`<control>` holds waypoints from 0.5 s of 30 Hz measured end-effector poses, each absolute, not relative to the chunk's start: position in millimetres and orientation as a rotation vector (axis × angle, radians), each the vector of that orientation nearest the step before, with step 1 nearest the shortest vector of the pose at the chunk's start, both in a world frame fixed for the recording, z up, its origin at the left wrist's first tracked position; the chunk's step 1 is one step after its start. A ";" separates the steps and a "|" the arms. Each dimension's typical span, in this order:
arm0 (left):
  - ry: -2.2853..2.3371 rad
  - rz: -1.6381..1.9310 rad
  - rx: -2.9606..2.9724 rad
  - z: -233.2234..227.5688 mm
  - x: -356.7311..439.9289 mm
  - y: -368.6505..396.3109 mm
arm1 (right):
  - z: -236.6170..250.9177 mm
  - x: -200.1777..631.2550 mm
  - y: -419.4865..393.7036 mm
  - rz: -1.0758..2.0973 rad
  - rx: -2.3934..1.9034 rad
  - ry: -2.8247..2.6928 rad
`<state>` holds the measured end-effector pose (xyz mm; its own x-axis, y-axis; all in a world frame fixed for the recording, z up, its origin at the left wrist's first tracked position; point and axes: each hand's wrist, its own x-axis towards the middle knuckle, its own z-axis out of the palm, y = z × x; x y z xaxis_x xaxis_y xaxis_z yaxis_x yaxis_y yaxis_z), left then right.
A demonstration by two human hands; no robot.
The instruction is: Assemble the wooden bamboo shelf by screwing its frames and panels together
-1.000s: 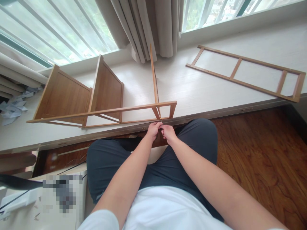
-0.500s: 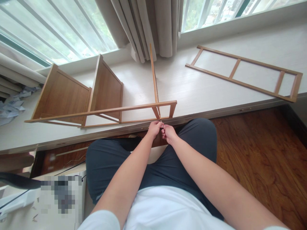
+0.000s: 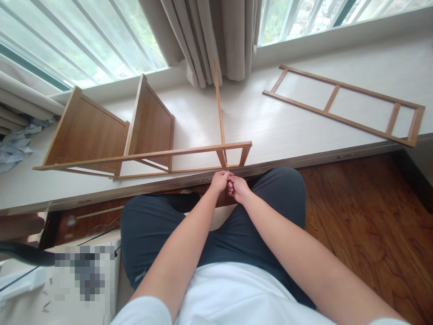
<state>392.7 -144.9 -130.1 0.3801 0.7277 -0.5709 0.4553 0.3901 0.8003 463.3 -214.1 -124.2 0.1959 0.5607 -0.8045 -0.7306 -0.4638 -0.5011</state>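
A wooden shelf frame [image 3: 145, 155] lies on its side on the white bench [image 3: 270, 122] by the window, its near rail just at the bench edge. Both hands meet at that rail's right end. The left hand [image 3: 219, 180] and right hand [image 3: 238, 187] touch each other, fingers curled tight in a closed grip on something too small to tell. A ladder-like side frame [image 3: 341, 104] lies well apart to the right, and curtains [image 3: 216, 36] hang behind.

Tiny item pinched between the hands [image 3: 230, 183], too small to identify
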 end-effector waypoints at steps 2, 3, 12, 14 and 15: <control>1.243 0.236 1.230 -127.9 392.6 -145.1 | -123.7 462.7 -214.1 1.515 -1.396 0.161; 1.236 0.230 1.222 -127.4 392.4 -145.1 | -123.6 462.2 -214.0 1.512 -1.402 0.151; 1.214 0.260 1.053 -136.9 391.3 -143.8 | -131.1 459.2 -212.0 1.441 -1.537 0.017; 1.222 0.273 1.047 -138.4 391.9 -144.1 | -134.0 458.7 -211.9 1.418 -1.578 -0.014; 1.225 0.278 1.043 -138.8 392.2 -144.4 | -135.6 458.4 -211.9 1.406 -1.598 -0.031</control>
<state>392.2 -144.4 -138.8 0.3711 0.6789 -0.6335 0.3392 0.5360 0.7731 458.4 -211.9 -135.6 0.3322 0.5769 -0.7462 -0.5437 -0.5294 -0.6513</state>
